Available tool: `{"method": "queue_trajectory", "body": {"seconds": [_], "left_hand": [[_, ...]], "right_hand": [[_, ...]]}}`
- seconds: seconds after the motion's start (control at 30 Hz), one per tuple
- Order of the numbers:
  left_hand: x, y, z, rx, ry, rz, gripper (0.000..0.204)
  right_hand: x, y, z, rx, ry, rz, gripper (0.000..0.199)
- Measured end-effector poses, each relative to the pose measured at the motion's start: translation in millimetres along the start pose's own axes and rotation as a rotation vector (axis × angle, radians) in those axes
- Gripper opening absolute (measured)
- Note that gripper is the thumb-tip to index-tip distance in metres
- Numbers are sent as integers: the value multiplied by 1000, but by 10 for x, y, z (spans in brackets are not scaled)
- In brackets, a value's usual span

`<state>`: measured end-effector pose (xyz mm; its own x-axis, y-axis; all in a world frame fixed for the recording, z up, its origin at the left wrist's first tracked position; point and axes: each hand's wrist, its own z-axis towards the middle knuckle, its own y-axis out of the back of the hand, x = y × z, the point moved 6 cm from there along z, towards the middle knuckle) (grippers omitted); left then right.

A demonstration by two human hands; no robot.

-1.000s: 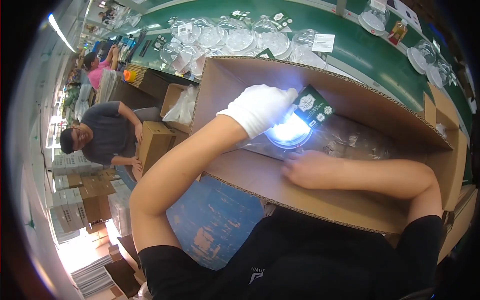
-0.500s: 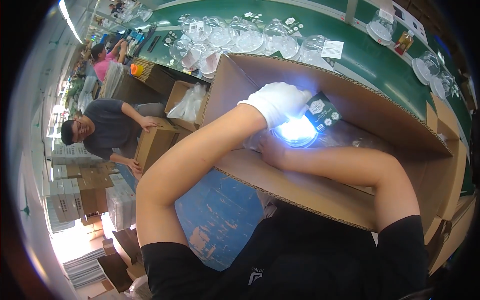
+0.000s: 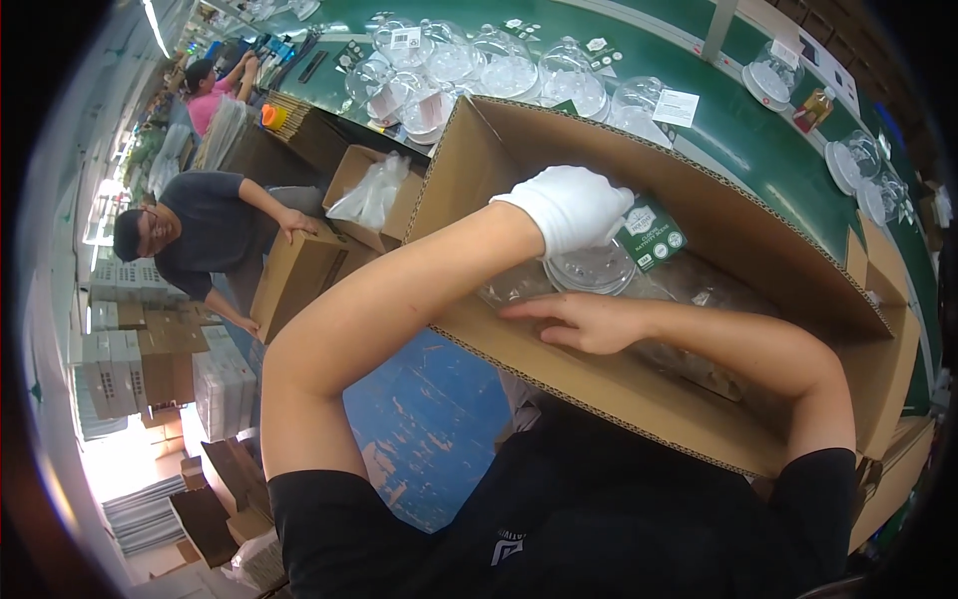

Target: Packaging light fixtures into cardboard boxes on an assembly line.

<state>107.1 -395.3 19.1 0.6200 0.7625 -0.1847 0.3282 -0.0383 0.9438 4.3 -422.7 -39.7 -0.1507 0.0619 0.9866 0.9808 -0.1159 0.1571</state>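
Note:
My left hand point(image 3: 571, 212), in a white glove, is closed over a clear dome with a round base point(image 3: 591, 270), inside a large cardboard box point(image 3: 599, 384). The glove hides most of the dome; its pale disc-shaped base shows below, unlit. A dark green printed tag point(image 3: 653, 236) sticks out at its right. Just below the base, my bare right hand point(image 3: 591, 321) has its fingers stretched toward the left and holds nothing. Clear plastic wrapping point(image 3: 699, 290) lies in the box under and beside my hands.
Several clear domes point(image 3: 504, 70) with tags stand on the green worktop point(image 3: 639, 40) beyond the box. At the left, a person in a dark shirt point(image 3: 205, 235) holds a carton point(image 3: 289, 265). A small box of plastic bags point(image 3: 369, 195) stands between us.
The bright light at the dome's base has gone out. My right hand has come away from beneath the base, its fingers now extended. The left hand keeps its hold.

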Motion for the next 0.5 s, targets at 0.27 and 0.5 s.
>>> {"method": "queue_trajectory", "body": {"seconds": [0.27, 0.5], "left_hand": [[46, 151, -163, -39, 19, -31, 23], [82, 54, -278, -33, 17, 15, 23]], "right_hand": [[-613, 259, -862, 557, -579, -309, 34], [-1254, 316, -1150, -73, -244, -1177, 28]]}}
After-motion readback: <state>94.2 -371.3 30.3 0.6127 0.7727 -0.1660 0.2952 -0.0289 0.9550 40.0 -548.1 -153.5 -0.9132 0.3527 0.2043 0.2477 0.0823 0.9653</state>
